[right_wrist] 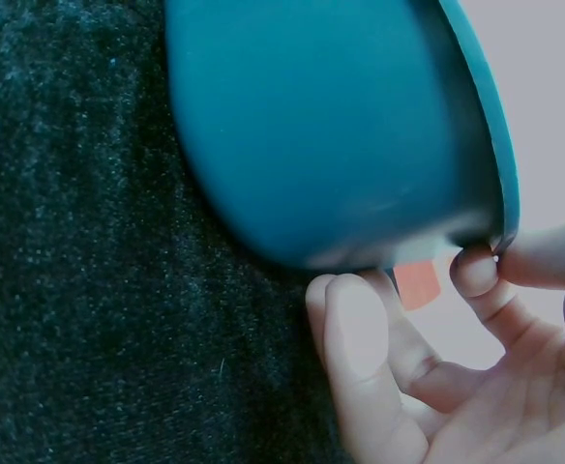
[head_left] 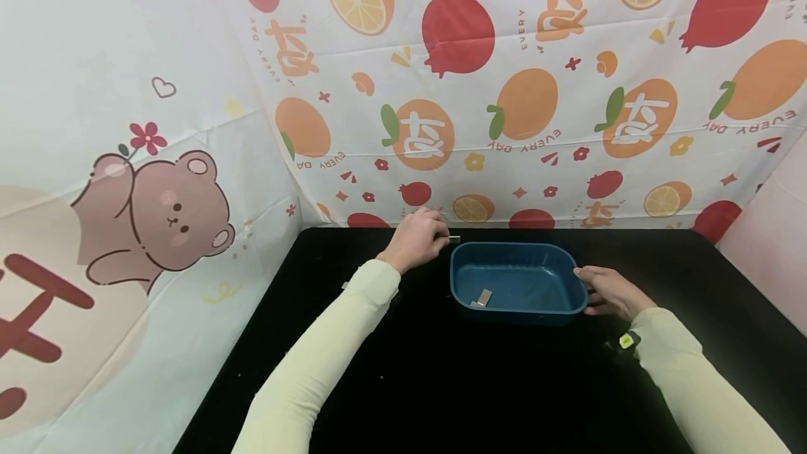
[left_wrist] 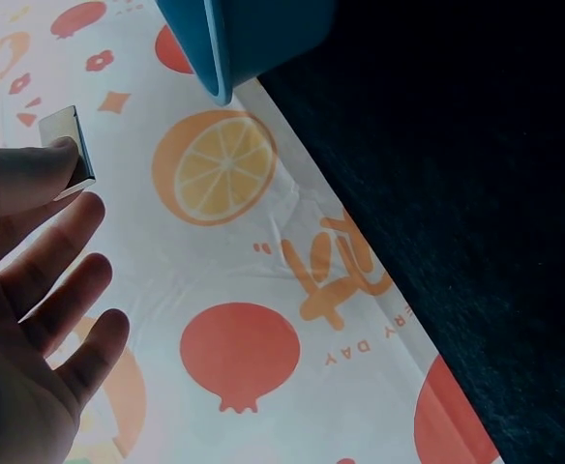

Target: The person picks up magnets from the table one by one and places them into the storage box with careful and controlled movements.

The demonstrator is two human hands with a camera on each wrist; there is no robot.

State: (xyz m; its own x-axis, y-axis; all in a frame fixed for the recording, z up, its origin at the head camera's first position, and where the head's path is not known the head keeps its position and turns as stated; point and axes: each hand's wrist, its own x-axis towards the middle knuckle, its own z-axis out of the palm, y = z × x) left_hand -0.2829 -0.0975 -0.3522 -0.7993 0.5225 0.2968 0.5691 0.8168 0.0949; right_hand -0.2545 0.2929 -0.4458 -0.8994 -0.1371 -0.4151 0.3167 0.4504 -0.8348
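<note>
My left hand [head_left: 417,240] is at the table's back edge, left of the blue plastic tub. It pinches a small flat rectangular block [left_wrist: 67,145] between thumb and forefinger; the block has a shiny metallic edge, and its exact kind is unclear. In the left wrist view the other fingers are spread below it. My right hand [head_left: 614,291] grips the right end of the tub [head_left: 526,315], thumb and forefinger at the rim, other fingertips low against the wall [right_wrist: 312,145]. Inside the tub, a small tan rectangular block [head_left: 484,298] lies near the front left corner beside another small piece [head_left: 474,304].
The tub stands on a black table [head_left: 492,384]. A small light piece [head_left: 345,286] lies left of my left forearm. Behind the table hangs a fruit-printed cloth [head_left: 466,125], and a bear-printed cloth [head_left: 176,202] hangs along the left side.
</note>
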